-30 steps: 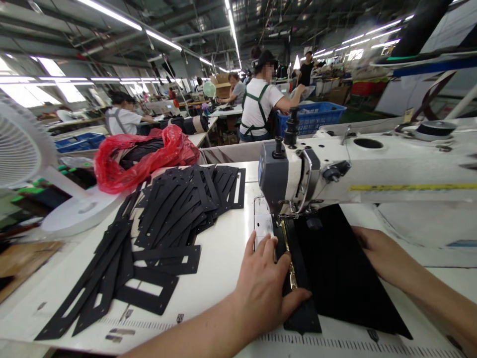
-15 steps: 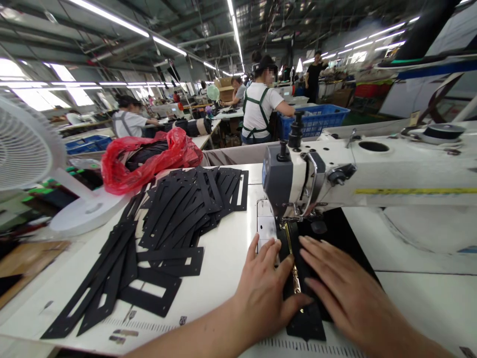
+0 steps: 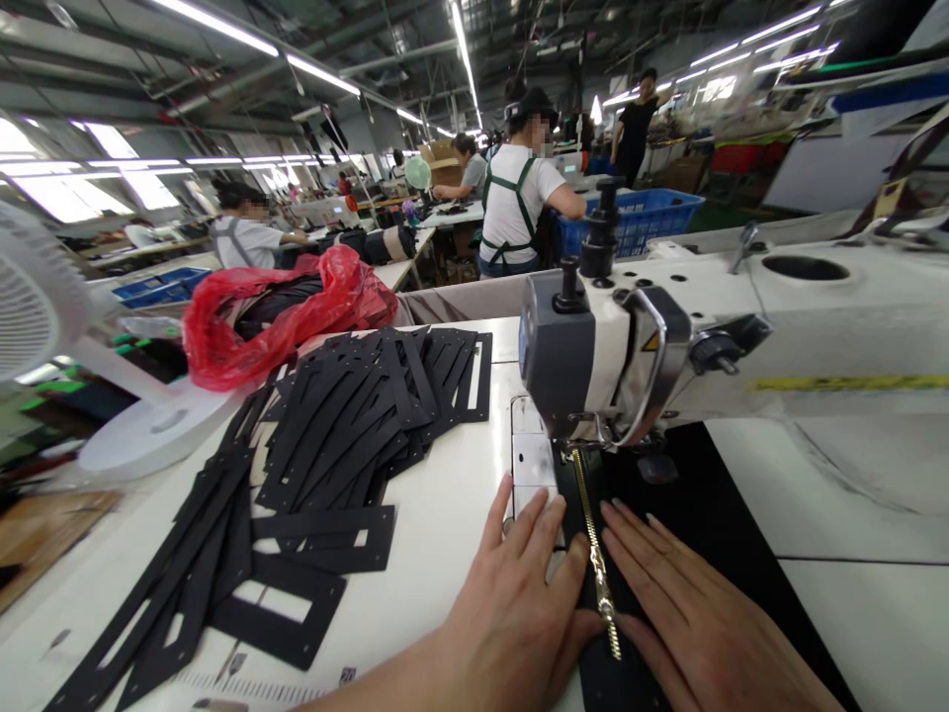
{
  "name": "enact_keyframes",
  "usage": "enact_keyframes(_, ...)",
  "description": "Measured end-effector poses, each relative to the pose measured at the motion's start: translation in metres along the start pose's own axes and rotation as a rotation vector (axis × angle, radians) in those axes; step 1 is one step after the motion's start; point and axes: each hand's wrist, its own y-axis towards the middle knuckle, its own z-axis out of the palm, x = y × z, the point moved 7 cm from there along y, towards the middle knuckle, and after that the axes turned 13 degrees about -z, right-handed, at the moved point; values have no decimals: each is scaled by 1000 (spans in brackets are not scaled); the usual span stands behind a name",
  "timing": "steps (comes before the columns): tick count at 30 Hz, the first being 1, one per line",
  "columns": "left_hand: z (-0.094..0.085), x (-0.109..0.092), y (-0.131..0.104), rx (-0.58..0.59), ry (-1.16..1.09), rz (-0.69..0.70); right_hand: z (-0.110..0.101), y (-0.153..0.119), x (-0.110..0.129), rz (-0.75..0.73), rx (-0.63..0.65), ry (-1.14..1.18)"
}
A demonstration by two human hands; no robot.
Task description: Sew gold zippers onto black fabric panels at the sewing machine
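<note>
While both bare hands lie over it in the head view, one black zippered strip [image 3: 621,682] sits on the white worktable [image 3: 445,485], its far end beneath the head of the sewing machine [image 3: 560,346].

Handling: probably light; the strip judged flexible but firm enough to lie flat, the adjoining black panel [image 3: 716,475] softer and apt to crease or drift. Slipperiness: cannot be told. Nothing looks fragile, though the gold zipper [image 3: 585,499] is likely the stiffest, least even part. Best hold: flat pressure along both long edges, clear of the teeth and the needle area.

Left hand [image 3: 511,603]: unclenched, fingers spread, outer fingertips over the metal plate [image 3: 532,460], index finger and thumb at the zipper's left side. Right hand [image 3: 693,613]: laid out flat, fingers nearly together, over strip and panel at the zipper's right; neither hand visibly pinches.

Appearance: strip, narrow, matte black; zipper, bright metallic teeth running lengthwise, slider between the thumbs and the machine; panel, plain deep black, spreading right, partly hidden by the right hand.
</note>
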Motion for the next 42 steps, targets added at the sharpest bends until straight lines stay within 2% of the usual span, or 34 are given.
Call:
enact_keyframes(8, -3, 6, 8, 34, -41, -21, 5, 3, -8, 13, 0, 15)
enact_keyframes(23, -9, 24, 37, -104, -176, -37, 16, 15, -38, 91, -62, 132)
enact_keyframes(30, -7, 29, 51, -115, -231, -43, 27, 22, -50, 115, -26, 151)
enact_keyframes(39, -3, 36, 60, -148, -205, -72, 29, 26, -64, 220, -55, 211)
enact_keyframes(42, -3, 35, 59, -152, -207, -72, 30, 25, -68, 302, -83, 179)
